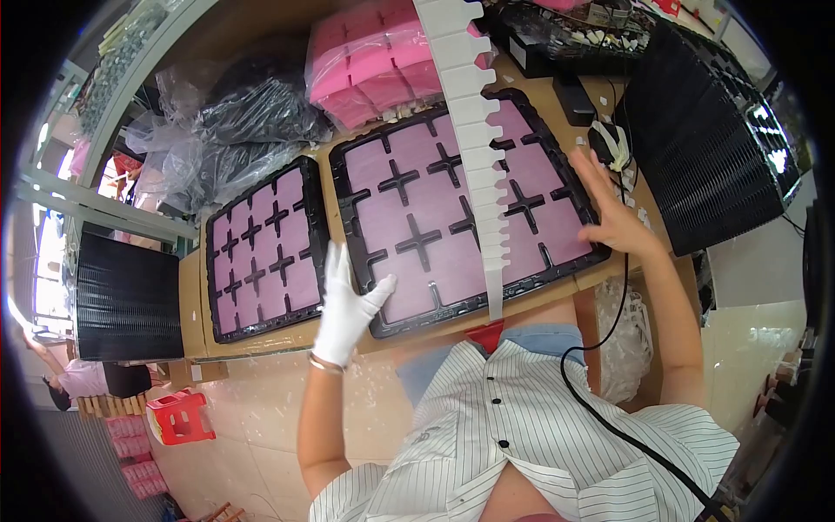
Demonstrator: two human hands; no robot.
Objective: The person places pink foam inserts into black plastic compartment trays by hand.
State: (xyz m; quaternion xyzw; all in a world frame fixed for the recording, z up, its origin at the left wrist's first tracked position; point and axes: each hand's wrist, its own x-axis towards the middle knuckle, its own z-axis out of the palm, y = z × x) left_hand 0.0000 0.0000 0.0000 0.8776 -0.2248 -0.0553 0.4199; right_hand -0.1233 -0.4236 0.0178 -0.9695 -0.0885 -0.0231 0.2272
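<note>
A black plastic tray (pixel 435 317) lies on the cardboard-topped table before me, with pink sheet pieces (pixel 439 278) between its raised black crosses. My left hand (pixel 344 313), in a white glove, is at the tray's lower left corner, fingers spread and apart from any held thing. Bare and blurred a little, my right hand (pixel 619 224) is by the tray's right edge, fingers stretched out; whether it touches the rim I cannot tell. A long white strip with notched edges (pixel 474 165) crosses the view over the tray. To the left lies a second black tray (pixel 315 200) with similar pink pieces.
Wrapped pink foam blocks (pixel 374 74) and clear plastic bags (pixel 261 113) sit behind the trays. Stacked black trays stand at the right (pixel 709 130) and left (pixel 130 296). A black cable (pixel 600 404) runs over my shirt. A red stool (pixel 181 418) is on the floor; another person (pixel 83 380) is beyond.
</note>
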